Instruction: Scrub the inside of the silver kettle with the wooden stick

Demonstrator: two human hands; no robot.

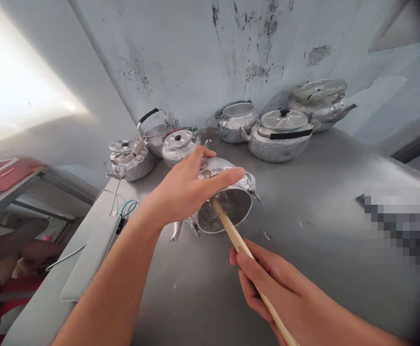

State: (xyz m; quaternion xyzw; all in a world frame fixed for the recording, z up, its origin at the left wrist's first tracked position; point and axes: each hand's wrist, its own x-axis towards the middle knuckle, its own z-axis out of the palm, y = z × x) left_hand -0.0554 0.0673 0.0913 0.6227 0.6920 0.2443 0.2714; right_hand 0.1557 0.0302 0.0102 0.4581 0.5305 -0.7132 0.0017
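Note:
A dented metal kettle (248, 181) lies tipped on its side in the middle of the table, lid off, its round mouth facing me. My left hand (191, 185) grips its upper side, thumb stretched along the body near the rim. The spout pokes out at lower left. In my right hand (264, 278) is a wooden stick (233, 234), held with the fingers wrapped round it. Its far end reaches through the mouth into the kettle, and the tip is hard to make out inside.
Behind stand several more metal kettles, among them a lidded one with a black handle (282, 144). A pale flat case (91, 262) with cables lies on the grey table's (181, 298) left. A red box (8, 174) rests on a rack; a person's legs (18, 247) show below. Something blurred lies right.

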